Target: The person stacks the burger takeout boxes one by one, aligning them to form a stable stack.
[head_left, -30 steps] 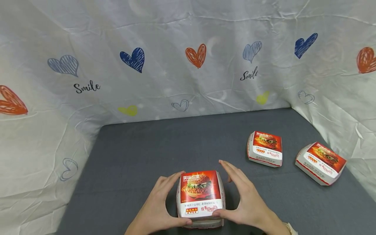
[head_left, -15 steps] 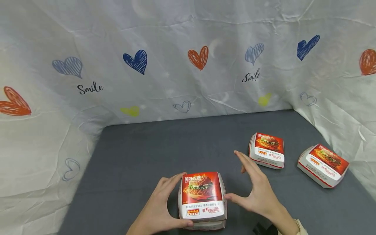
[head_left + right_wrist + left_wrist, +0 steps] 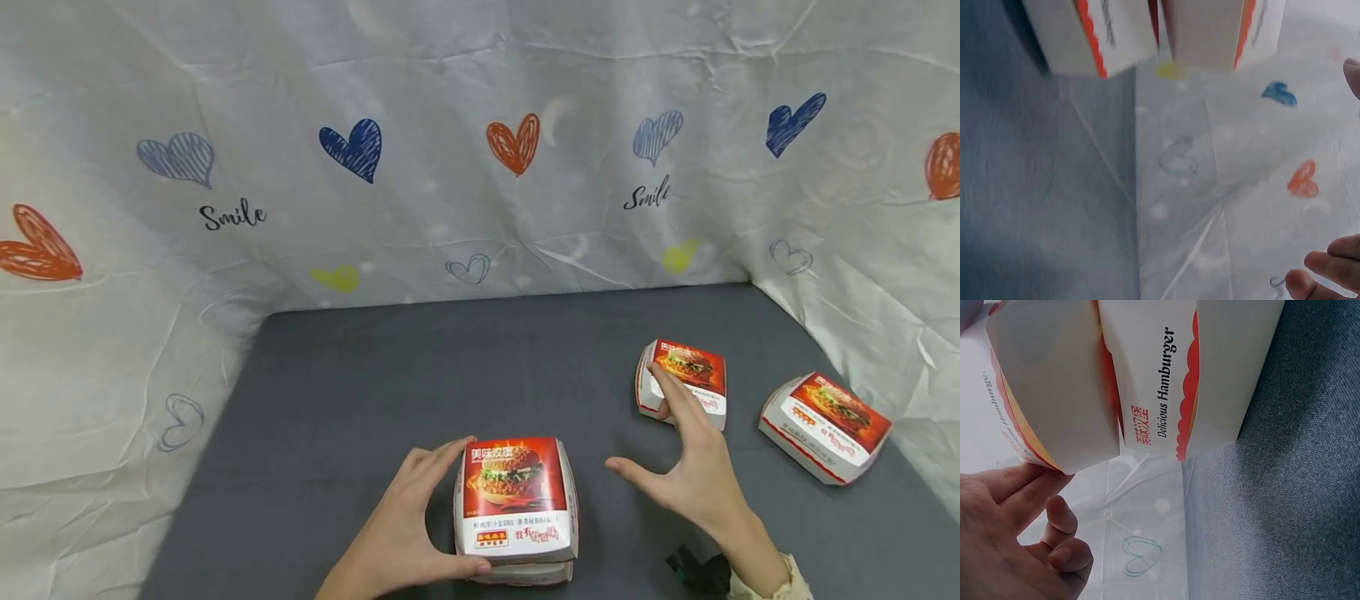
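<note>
Two burger boxes stand stacked near the front of the table. In the head view my left hand [image 3: 408,521] grips the upper burger box [image 3: 513,500] from its left, thumb at the front edge and fingers at the back corner. Below it only a front strip of the lower burger box [image 3: 534,575] shows; the left wrist view shows this lower box [image 3: 1160,381] resting on the table with the upper box [image 3: 1054,381] on top. Apart from the stack, to its right, my right hand [image 3: 697,475] is spread and holds nothing. Its fingers partly cover a third burger box [image 3: 703,367].
Another burger box [image 3: 825,427] sits turned at the right edge of the grey table [image 3: 420,375]. A pale cloth [image 3: 420,225] printed with hearts hangs behind and at both sides. A dark object [image 3: 701,573] sits by my right wrist.
My right hand has come off the stacked boxes and moved right and away, towards the box at the back right. The left hand keeps its grip on the upper box.
</note>
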`<act>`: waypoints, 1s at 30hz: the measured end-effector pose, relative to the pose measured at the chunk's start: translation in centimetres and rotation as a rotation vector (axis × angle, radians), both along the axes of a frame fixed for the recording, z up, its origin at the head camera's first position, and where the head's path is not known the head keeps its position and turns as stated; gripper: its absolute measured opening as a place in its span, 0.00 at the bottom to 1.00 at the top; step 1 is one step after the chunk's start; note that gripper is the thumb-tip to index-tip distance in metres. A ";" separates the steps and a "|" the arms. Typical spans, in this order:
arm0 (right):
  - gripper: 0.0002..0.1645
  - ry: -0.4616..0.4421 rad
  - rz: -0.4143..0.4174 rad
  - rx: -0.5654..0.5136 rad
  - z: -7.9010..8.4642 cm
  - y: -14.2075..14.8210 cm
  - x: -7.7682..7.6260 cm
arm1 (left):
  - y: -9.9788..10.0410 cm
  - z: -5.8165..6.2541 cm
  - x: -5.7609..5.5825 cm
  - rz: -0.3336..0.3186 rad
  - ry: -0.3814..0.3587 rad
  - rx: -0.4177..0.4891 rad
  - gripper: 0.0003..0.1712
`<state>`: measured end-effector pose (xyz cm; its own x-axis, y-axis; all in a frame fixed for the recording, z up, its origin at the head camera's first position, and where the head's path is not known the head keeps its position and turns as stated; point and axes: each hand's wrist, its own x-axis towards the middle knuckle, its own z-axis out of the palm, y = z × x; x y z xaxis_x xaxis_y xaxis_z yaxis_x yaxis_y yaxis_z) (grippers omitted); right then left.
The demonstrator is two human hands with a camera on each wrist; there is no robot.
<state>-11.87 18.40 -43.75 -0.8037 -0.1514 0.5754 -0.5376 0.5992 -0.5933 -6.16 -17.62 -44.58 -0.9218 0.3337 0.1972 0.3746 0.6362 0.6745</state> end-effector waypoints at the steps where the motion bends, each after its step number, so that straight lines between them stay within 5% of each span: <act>1: 0.72 0.004 -0.018 0.003 0.0 0.3 -0.2 | 0.0 0.0 0.0 0.001 0.002 -0.002 0.70; 30: 0.73 -0.052 -0.255 0.061 -2.3 6.1 -3.7 | 0.0 0.4 0.1 0.002 -0.091 0.012 0.69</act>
